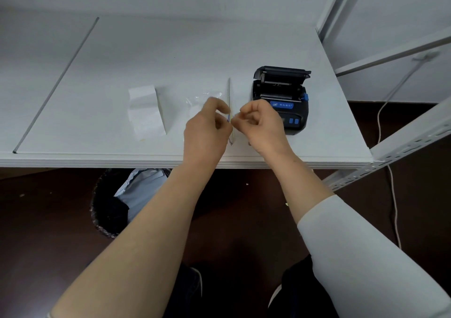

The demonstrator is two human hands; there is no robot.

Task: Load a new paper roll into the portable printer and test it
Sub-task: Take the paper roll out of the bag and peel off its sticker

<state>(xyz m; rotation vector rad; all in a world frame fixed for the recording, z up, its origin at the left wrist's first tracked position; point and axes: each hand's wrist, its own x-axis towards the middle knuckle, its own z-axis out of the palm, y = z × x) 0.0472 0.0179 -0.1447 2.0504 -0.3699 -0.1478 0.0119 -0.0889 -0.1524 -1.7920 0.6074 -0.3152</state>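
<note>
White table (102, 56) stood against a white wall, with a metal shelf frame (400, 147) at its right. On it, the black portable printer (280, 98) sat with its lid raised; whether its paper bay held anything could not be told. A white paper roll (145, 112) lay well to its left. Between them, left hand (207, 129) and right hand (262, 125) pinched a thin white strip (231, 112), edge-on, beside clear plastic wrap (202, 99). Under the table, a black bin (122, 200) held crumpled pale material.

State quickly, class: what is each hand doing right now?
Left hand: closed, pinching the thin white paper strip.
Right hand: closed, pinching the same strip from the other side.
</note>
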